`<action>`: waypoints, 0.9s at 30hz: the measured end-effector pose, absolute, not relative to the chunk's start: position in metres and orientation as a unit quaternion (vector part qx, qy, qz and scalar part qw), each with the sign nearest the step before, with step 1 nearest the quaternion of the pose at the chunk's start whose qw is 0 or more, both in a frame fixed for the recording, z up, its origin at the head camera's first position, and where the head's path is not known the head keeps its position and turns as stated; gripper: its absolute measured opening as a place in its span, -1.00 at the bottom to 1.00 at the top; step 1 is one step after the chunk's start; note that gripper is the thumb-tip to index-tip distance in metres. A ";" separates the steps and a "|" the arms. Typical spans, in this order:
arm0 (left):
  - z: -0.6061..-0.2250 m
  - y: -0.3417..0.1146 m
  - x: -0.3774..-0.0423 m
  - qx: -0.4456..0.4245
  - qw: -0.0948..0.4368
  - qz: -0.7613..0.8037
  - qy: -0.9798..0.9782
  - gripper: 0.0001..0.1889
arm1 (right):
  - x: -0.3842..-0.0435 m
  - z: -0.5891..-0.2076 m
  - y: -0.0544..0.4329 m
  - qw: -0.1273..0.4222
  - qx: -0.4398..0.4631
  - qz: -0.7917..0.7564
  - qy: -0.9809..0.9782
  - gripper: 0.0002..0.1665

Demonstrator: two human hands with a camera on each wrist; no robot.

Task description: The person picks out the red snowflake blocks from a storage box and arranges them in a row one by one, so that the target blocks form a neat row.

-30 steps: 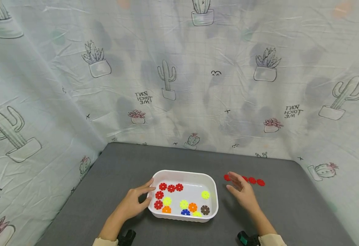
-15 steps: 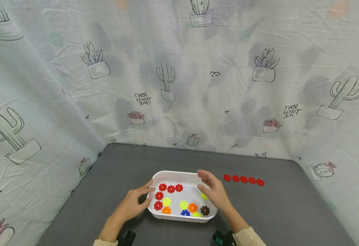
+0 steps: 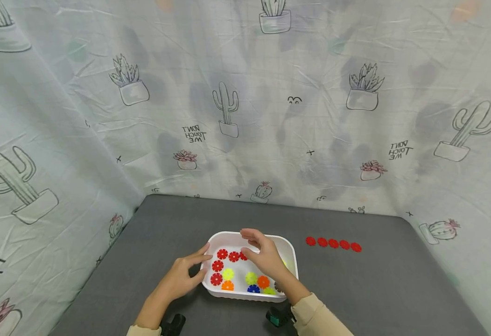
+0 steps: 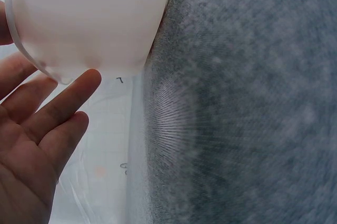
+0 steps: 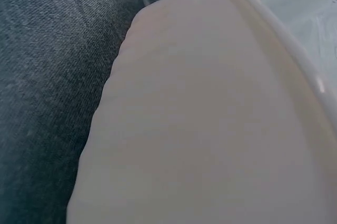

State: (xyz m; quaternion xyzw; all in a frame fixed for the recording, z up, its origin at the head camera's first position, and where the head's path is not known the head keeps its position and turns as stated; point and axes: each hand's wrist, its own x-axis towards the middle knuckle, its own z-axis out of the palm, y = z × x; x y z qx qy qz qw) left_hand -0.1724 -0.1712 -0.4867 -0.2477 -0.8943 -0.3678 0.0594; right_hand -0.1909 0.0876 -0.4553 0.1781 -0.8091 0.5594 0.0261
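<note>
A white rectangular tray (image 3: 245, 295) sits on the grey table, with flower-shaped plastic discs inside. Along its left side lie several red discs (image 3: 222, 254); yellow discs (image 3: 251, 278), orange discs (image 3: 263, 282) and a blue disc (image 3: 253, 289) lie nearer the front. My left hand (image 3: 181, 276) touches the tray's left end, its fingers fairly straight against the outer wall and rim in the left wrist view. Over the tray's middle hovers my right hand (image 3: 266, 256), fingers loosely bent, no disc visible in them. It partly covers a red disc and a dark brown disc (image 3: 277, 288).
To the right of the tray, several red discs (image 3: 333, 243) form a row on the table (image 3: 380, 280). A cactus-print curtain (image 3: 245, 116) hangs behind and at both sides of the table.
My right hand has moved left from the row of red discs to above the tray, uncovering the whole row. My left hand has stayed at the tray's left end.
</note>
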 end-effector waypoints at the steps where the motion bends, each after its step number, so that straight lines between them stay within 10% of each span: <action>1: -0.487 -0.171 -0.172 -0.248 0.058 -0.367 -0.895 -0.60 | -0.192 -0.457 0.086 0.024 0.180 0.558 -0.810 -0.51; 27: -0.488 -0.171 -0.171 -0.242 0.058 -0.368 -0.896 -0.60 | -0.209 -0.482 0.084 -0.079 0.062 0.502 -0.859 -0.57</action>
